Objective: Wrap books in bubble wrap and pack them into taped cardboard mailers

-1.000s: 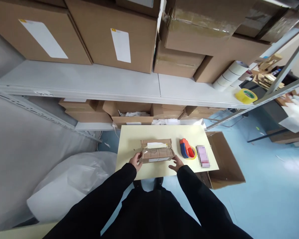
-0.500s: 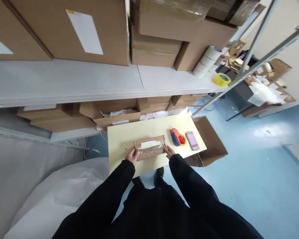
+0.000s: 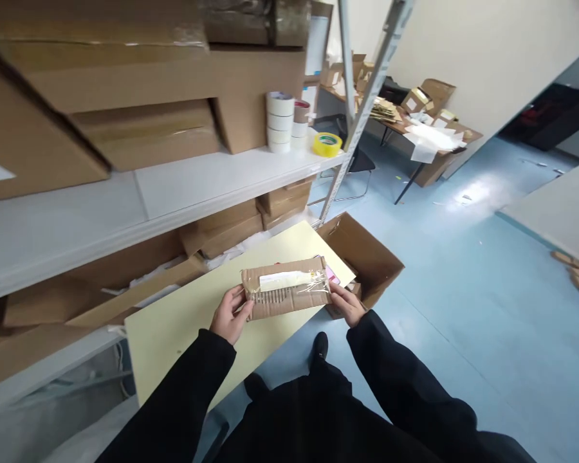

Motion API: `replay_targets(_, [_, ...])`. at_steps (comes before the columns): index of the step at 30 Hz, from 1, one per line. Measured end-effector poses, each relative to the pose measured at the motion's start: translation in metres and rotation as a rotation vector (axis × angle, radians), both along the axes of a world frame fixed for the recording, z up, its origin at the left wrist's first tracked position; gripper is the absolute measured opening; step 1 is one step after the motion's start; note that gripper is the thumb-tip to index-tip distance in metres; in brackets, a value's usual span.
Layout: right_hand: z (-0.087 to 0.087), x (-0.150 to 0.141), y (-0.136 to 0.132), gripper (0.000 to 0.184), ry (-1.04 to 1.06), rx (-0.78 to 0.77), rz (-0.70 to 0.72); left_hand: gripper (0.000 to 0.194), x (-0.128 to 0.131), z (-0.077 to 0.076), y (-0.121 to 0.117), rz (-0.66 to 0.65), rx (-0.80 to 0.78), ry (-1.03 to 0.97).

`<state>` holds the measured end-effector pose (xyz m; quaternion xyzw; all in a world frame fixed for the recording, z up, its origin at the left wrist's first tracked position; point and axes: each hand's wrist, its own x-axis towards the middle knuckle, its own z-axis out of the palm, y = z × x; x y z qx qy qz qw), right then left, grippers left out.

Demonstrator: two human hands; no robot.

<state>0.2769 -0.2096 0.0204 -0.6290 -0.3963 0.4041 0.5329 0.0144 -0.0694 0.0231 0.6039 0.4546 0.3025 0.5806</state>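
A flat cardboard package [image 3: 289, 305] with clear tape and a white label strip is held up above the pale yellow table [image 3: 183, 321]. My left hand [image 3: 230, 314] grips its left end, thumb on the near face. At the right end, my right hand [image 3: 346, 303] has its fingers closed on the edge. Behind the package a pink, pixelated flat thing [image 3: 332, 275] shows only in part. A speck of red peeks over the package's top edge; the rest of that thing is hidden.
An open cardboard box [image 3: 371, 257] stands on the floor past the table's right end. A shelf [image 3: 212, 186] along the far side carries boxes, stacked white tape rolls [image 3: 280, 122] and a yellow tape roll [image 3: 327, 145]. A cluttered desk [image 3: 468, 135] stands farther off.
The view has turned to the right. Both hands have lifted the package off the table and closer to me, and it now covers most of the red-and-blue tape dispenser.
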Motion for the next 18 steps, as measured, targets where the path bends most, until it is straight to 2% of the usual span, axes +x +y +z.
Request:
replay_targets(4, [0.01, 0.101, -0.039, 0.061, 0.038, 0.049, -0.146, 0.057, 0.117, 0.043, 0.014, -0.323, -0.029, 0.024])
replay_targets(7, [0.002, 0.172, -0.071, 0.061, 0.065, 0.107, -0.263, 0.054, 0.215, 0.053, 0.013, -0.496, -0.04, 0.049])
replay_targets(10, [-0.023, 0.232, -0.1, 0.059, 0.092, 0.136, -0.395, 0.059, 0.31, 0.038, 0.005, -0.587, -0.06, 0.064])
replay_targets(13, [-0.065, 0.276, -0.119, 0.056, 0.126, 0.096, -0.501, 0.058, 0.389, 0.008, 0.0, -0.653, -0.08, 0.158])
replay_targets(15, [-0.096, 0.297, -0.125, 0.057, 0.165, 0.041, -0.559, 0.054, 0.431, -0.014, 0.0, -0.668, -0.059, 0.233])
replay_targets(18, [-0.135, 0.319, -0.123, 0.057, 0.219, -0.055, -0.626, 0.047, 0.477, -0.042, 0.001, -0.684, -0.028, 0.318])
